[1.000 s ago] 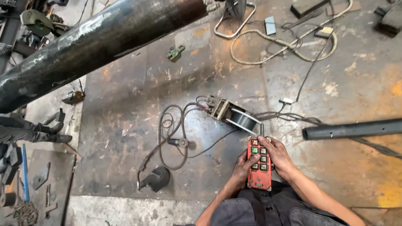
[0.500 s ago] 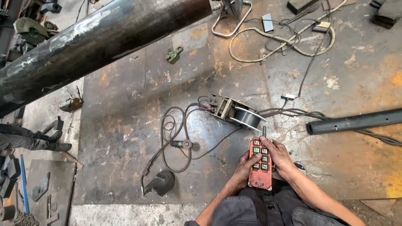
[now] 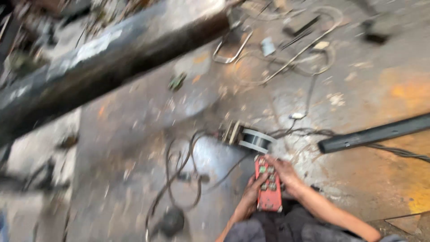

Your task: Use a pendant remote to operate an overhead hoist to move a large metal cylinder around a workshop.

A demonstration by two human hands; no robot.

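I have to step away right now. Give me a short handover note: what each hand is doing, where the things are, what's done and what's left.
Left hand: grips the left side of the red push-button remote, thumb on its buttons.
Right hand: holds the remote's upper right, fingers over the top buttons.
Remote: held upright near the lap, above dark trousers.
Big dark steel pipe: crosses the upper left, above the floor; the picture is blurred, so its support cannot be seen.
Floor: wire spool and tangled black cable just ahead of the hands; a dark bar to the right.
Done: remote in both hands.
Left: the pipe is not set down.
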